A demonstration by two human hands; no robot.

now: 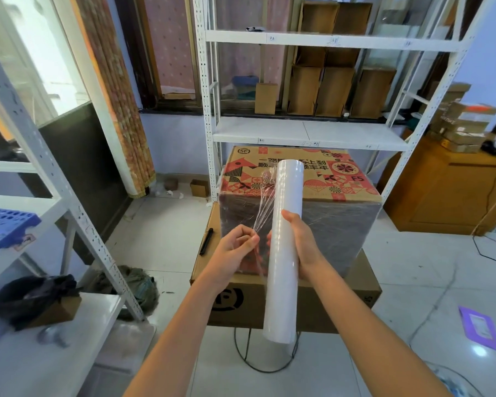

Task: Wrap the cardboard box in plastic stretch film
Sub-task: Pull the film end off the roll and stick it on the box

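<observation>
A cardboard box (321, 173) with red patterned print stands on a flat brown carton (241, 302). Clear film covers its near side, while the printed top is bare. My right hand (304, 242) grips a long white roll of stretch film (284, 253), held nearly upright in front of the box. My left hand (235, 247) pinches the loose end of the film (265, 213), a bunched transparent strip that runs up from my fingers to the roll's upper part.
A black marker (206, 241) lies on the flat carton's left edge. A white metal shelf rack (307, 130) with brown boxes stands right behind. Another rack (40, 167) is at the left, a wooden cabinet (447, 196) at the right. A cable (255, 365) loops on the tiled floor.
</observation>
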